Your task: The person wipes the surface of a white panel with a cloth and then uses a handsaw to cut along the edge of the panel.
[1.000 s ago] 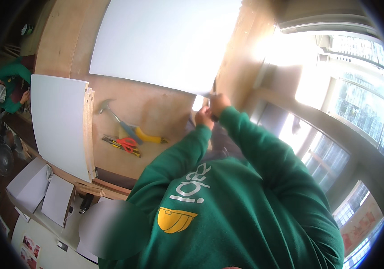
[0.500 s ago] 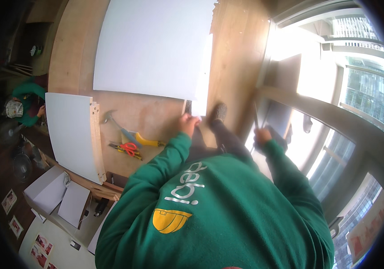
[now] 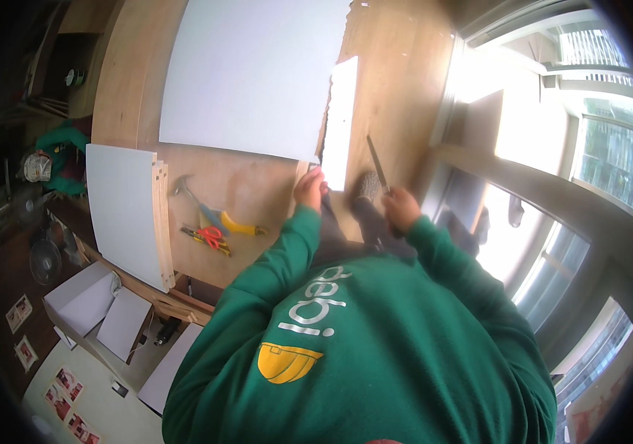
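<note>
A large white panel (image 3: 250,74) with a ragged right edge lies on the brown wooden surface. Beside that edge is a narrow white strip (image 3: 341,122), partly separated from the panel by a dark gap. At the panel's near right corner, my left hand (image 3: 310,190) is closed; what its fingers grip is hidden. My right hand (image 3: 403,210) is wrapped round the near end of a long, thin, dark tool (image 3: 377,161). The tool points up and away, right of the strip, touching neither strip nor panel. Whether it is a file or a blade, I cannot tell.
A hammer (image 3: 216,218), red-handled pliers (image 3: 213,237) and other yellow-and-black tools lie left of my left hand. Further left stands a white board with wooden edging (image 3: 128,214). Bright windows (image 3: 616,155) line the right. Another person (image 3: 61,159) is at the far left.
My right hand has swung left with the thin tool, from beside the window toward the strip. My left hand has shifted slightly up to the panel corner, and the gap beside the strip now shows.
</note>
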A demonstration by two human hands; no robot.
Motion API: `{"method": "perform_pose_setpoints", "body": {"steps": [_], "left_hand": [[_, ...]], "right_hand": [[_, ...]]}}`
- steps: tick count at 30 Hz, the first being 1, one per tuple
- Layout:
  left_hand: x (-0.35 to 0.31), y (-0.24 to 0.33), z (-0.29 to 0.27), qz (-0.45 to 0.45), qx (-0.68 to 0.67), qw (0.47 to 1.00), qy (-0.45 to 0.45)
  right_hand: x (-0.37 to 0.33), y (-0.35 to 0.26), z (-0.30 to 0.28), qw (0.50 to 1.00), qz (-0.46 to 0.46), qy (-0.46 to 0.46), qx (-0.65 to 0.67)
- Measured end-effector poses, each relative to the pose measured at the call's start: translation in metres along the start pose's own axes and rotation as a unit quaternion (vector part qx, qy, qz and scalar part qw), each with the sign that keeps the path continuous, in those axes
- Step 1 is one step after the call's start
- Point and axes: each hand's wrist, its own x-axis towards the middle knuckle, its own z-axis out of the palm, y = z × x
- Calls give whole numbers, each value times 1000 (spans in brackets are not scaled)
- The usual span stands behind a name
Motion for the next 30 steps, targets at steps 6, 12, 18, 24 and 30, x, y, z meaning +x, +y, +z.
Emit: {"method": "perform_pose_setpoints", "body": {"steps": [6,12,18,24,30], "left_hand": [[19,2,24,-1,-57,998,1],[17,5,21,14,-53,998,-11],[25,-9,-2,41,-41,998,-14],[24,-6,-18,29,-44,999,-4],[23,3,-18,47,-39,998,-1]], "right_hand": [[-24,-32,-9,992,92,33,78],[-35,-42,-17,987,148,13,67],[-20,-77,17,845,-431,-27,-316],[-4,-108,65,809,-385,-89,-436],[6,-119,92,830,-351,-109,-419]]}}
